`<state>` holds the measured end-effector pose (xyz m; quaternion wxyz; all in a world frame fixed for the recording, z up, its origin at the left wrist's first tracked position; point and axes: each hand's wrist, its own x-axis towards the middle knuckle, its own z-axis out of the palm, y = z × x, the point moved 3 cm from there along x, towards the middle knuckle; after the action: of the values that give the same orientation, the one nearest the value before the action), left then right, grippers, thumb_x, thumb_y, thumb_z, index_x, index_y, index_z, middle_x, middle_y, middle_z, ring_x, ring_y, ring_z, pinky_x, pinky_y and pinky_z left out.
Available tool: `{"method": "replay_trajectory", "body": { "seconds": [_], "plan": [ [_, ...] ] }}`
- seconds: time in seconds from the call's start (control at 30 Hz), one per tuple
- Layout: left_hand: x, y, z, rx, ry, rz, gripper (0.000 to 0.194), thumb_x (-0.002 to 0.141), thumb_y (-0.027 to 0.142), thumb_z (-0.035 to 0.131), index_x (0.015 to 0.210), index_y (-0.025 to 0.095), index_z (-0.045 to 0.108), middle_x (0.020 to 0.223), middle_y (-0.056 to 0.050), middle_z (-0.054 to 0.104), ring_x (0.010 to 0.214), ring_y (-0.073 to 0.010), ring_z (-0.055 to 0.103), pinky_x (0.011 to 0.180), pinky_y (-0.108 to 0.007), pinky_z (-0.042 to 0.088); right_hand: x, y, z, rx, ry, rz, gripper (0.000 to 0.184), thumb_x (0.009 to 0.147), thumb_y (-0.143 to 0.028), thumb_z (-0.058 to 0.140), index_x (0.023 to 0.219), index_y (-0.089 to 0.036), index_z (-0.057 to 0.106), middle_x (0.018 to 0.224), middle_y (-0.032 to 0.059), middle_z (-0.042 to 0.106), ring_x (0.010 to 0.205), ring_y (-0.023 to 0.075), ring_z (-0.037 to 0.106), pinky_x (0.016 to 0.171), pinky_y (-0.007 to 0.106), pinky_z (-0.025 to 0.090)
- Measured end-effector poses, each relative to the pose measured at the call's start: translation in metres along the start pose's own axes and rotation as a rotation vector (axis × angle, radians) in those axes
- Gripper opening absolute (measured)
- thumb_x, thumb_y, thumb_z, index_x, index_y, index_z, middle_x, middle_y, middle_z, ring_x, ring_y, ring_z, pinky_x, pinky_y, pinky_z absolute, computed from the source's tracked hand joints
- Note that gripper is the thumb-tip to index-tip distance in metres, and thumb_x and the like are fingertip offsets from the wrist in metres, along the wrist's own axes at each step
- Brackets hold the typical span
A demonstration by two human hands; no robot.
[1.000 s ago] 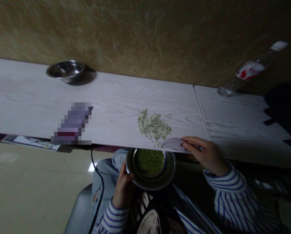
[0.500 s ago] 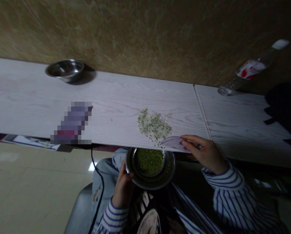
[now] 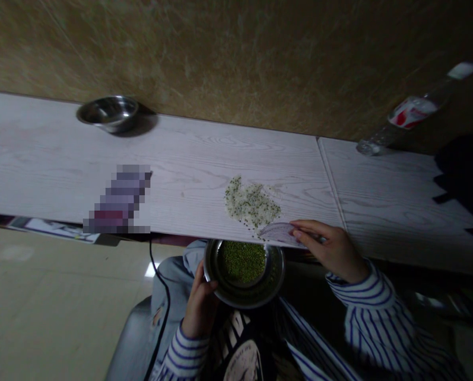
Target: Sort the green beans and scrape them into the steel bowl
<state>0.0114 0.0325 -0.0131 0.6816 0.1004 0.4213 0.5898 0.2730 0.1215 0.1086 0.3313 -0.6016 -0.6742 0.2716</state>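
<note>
My left hand (image 3: 202, 301) grips the rim of a steel bowl (image 3: 276, 286) held just below the table's front edge. Green mung beans (image 3: 242, 262) cover the bowl's bottom. Between the thumb and fingers of my right hand (image 3: 331, 246) is a clear plastic protractor (image 3: 276, 232), lying low over the tabletop by the front edge. Its tip is close to a few loose beans. Just beyond it, a spread pile of white rice grains mixed with green beans (image 3: 252, 203) lies on the table.
A second steel bowl (image 3: 109, 114) stands at the back left by the wall. A blurred-out flat object (image 3: 119, 198) lies left of the pile. On the right are a plastic bottle (image 3: 413, 111) and a dark item (image 3: 462, 180). A black cable (image 3: 165, 296) hangs over the front edge.
My right hand has slid the protractor slightly left along the table edge, nearer the loose beans. The left hand and bowl stay almost still.
</note>
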Motion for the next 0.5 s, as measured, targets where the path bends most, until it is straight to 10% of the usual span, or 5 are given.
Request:
{"method": "replay_trajectory", "body": {
  "seconds": [0.5],
  "plan": [
    [-0.001,0.004,0.004,-0.018,0.02,-0.016,0.057,0.07,0.017,0.069,0.126,0.027,0.069,0.119,-0.006,0.074,0.12,-0.0328,0.062,0.098,-0.043,0.051,0.006,0.016,-0.006,-0.007,0.057,0.069,0.025,0.083,-0.032,0.067,0.1,-0.019,0.079,0.087,0.0076,0.08,0.076,0.0227,0.077,0.073,0.035,0.064]
  ]
}}
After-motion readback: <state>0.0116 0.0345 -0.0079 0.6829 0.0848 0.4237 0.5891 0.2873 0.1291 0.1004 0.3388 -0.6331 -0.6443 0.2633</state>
